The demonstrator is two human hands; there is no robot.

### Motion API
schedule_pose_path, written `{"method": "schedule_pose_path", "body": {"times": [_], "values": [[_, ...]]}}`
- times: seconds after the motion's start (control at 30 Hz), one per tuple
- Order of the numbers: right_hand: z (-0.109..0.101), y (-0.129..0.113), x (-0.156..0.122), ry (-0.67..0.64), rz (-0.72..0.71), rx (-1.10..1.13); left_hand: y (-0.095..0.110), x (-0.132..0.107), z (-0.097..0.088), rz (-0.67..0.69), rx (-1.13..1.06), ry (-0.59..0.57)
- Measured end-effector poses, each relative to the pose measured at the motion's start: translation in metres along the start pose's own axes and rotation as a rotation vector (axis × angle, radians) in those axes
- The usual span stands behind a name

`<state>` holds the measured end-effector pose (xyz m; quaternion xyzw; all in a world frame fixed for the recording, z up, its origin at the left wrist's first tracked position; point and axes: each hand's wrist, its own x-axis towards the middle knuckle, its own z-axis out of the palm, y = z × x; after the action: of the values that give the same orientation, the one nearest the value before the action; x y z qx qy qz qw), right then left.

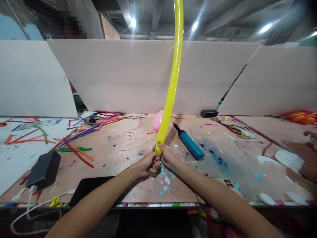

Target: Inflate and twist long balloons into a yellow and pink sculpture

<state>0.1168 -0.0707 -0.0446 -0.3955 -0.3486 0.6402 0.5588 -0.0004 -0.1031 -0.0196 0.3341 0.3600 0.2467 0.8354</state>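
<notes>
A long yellow modelling balloon (172,89), inflated, rises from my hands and leaves the top of the view. My left hand (150,163) is closed at its lower end, fingers curled. Just to the right, my right hand (167,155) grips the balloon where a small bulb is pinched off at the bottom. Whether the end is knotted is hidden by my fingers. Behind the balloon sits a pink balloon (158,120), partly covered. A blue hand pump (190,144) lies on the table to the right of my hands, nozzle pointing away to the left.
Uninflated balloons (76,153) lie scattered on the left, near a dark power bank (44,169) with a white cable. White boards (148,76) stand along the back. A phone (226,185) lies under my right forearm. Another person's hand (308,155) shows at the right edge.
</notes>
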Motion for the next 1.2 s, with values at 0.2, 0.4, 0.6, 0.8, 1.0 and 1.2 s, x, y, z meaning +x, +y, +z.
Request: {"method": "schedule_pose_path", "body": {"times": [0.2,0.4,0.6,0.8,1.0,1.2], "values": [[-0.003,-0.002,0.001,-0.004,-0.08,-0.179,-0.004,-0.006,0.002,0.364,0.536,0.19],[-0.007,0.004,-0.003,-0.088,-0.208,-0.514,0.004,-0.026,0.001,0.794,1.631,0.354],[-0.005,0.0,-0.012,-0.195,-0.482,-1.253,0.012,-0.028,-0.01,0.621,1.822,0.354],[-0.001,-0.02,-0.021,-0.305,-0.605,-1.501,0.016,-0.025,-0.024,0.582,1.7,0.38],[-0.002,-0.046,-0.025,-0.464,-0.749,-1.756,0.031,-0.033,-0.021,0.503,1.799,0.431],[-0.017,-0.055,-0.021,-0.57,-0.863,-1.716,0.043,-0.036,-0.031,0.532,1.549,0.286]]}}
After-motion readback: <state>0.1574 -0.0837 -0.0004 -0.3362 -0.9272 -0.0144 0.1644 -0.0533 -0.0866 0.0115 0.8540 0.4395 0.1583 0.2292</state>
